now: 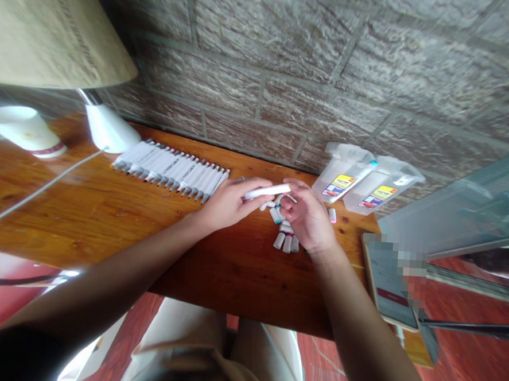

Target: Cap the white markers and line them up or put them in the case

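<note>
My left hand [230, 202] is closed round a white marker [268, 191], held level above the wooden table [106, 216]. My right hand [307, 217] is at the marker's right end, its fingers curled near the tip; what they pinch, if anything, I cannot make out. Under and around my right hand lie several loose marker caps [286, 241], white with coloured ends. A row of several white markers [172, 171] lies side by side to the left of my hands, near the wall.
Two clear plastic marker cases [367, 183] lean against the brick wall at the right. A white lamp base [107, 127] with its cord and a lampshade stand at the left. A white cup [23, 130] sits far left. A booklet [389, 279] lies at the table's right end.
</note>
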A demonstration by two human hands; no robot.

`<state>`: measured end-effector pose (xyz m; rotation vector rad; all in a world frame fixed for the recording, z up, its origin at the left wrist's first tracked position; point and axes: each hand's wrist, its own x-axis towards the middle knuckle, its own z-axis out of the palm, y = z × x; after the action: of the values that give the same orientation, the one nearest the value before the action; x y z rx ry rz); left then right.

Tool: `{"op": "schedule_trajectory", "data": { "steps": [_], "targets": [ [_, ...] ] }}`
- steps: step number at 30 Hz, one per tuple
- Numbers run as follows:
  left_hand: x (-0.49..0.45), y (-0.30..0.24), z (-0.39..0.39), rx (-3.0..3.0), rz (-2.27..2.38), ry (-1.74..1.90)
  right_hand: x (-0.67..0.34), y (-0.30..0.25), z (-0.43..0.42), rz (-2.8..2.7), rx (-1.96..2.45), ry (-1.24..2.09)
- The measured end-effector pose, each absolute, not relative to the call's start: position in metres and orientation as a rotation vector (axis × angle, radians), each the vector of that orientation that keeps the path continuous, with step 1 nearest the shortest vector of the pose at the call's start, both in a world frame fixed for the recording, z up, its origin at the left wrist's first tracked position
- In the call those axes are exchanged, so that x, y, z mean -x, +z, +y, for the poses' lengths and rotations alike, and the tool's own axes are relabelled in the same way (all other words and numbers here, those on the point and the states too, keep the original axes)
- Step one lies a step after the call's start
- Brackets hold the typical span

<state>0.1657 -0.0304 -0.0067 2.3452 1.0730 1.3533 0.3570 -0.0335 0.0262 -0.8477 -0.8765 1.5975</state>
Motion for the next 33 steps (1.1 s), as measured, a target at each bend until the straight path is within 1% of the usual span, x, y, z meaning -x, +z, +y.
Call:
{"op": "schedule_trajectory", "data": {
  "steps": [12,24,33],
  "targets": [
    [-0.1661,-0.0023,-0.0311,-2.367,1.033,1.398,-0.3542,0.0229,-0.0354,-0.963,0.866,1.535],
    [-0.1664,-0.0004,-0.031,-2.282,1.157,1.377,-0.3574,0.0261,-0.0336,-0.98,0.901,1.274],
    [-0.1661,0.0021,-0.0312,-2.274,1.189,1.338,-0.3604,0.0272,-0.034,-1.022,0.924,1.277]
  ]
}}
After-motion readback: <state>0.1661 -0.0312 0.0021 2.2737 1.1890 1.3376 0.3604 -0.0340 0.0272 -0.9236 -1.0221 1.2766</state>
